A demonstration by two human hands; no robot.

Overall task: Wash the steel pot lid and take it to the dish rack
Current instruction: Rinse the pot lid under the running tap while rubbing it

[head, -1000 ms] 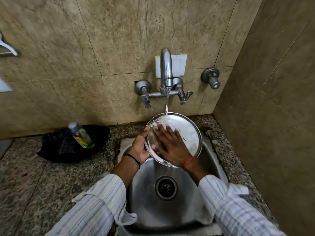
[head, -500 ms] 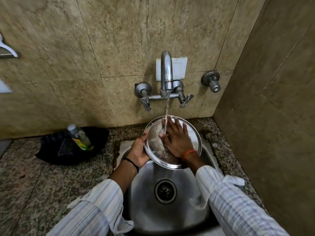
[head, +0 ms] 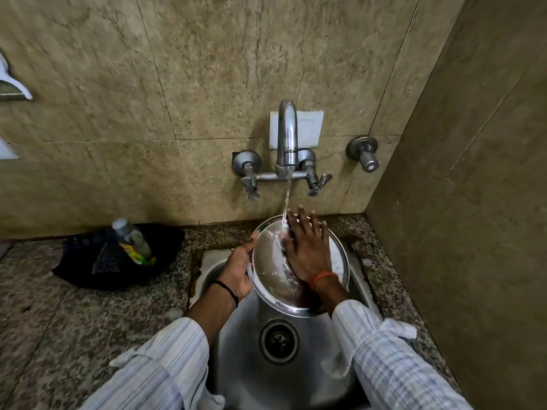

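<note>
The steel pot lid (head: 273, 270) sits tilted over the sink (head: 236, 350) at the centre of the frame, under the stream from the wall tap (head: 287, 134). It looks thin, stiff and fairly light, and with water sheeting across its polished face it is likely slippery; the rim is the sensible place to hold it, since the flat face offers nothing to grip. The left hand (head: 238, 272) is curled around the lid's left edge, gripping the rim. The right hand (head: 307, 247) lies open and flat on the lid's face, fingers spread near the falling water, rubbing rather than holding. The speckled stone surface (head: 74, 321) runs along the lower left; a bottle (head: 131, 239) stands on it in a dark cloth or tray (head: 88, 270), well apart from the sink. Beige tiled walls close in behind and on the right, leaving little room there. No dish rack is in view.
</note>
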